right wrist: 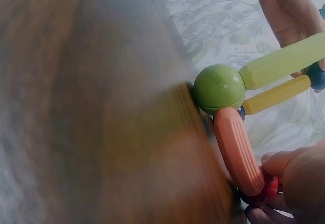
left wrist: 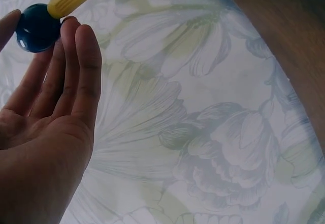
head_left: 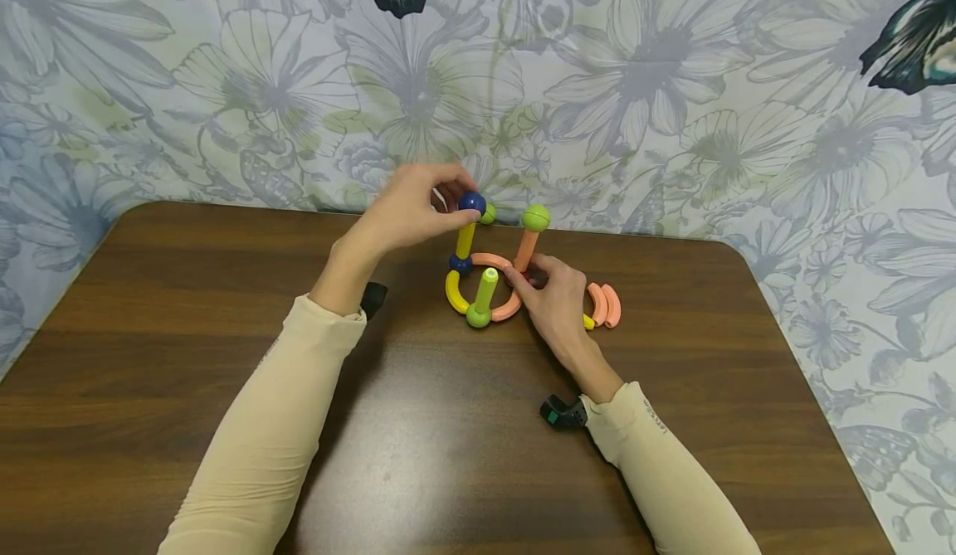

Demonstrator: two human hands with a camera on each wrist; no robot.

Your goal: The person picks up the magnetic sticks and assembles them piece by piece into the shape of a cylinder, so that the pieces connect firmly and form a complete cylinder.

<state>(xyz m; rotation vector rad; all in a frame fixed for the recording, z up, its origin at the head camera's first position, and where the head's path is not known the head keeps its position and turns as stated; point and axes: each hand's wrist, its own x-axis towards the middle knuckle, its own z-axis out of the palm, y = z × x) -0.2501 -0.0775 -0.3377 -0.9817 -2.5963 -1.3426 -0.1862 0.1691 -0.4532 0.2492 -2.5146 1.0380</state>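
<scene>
In the head view, my left hand pinches a blue ball on top of an upright yellow stick. That stick stands on a lower blue ball in a ring of curved pieces, one of them yellow, others orange. At the ring's near side a green ball carries a light green stick. My right hand holds a red ball at the ring's right side, beneath an orange stick topped by a green ball. Another green ball shows behind the left fingers.
Loose orange curved pieces and a partly hidden yellow piece lie right of my right hand. The brown table ends just behind the ring, against a flower-patterned wall.
</scene>
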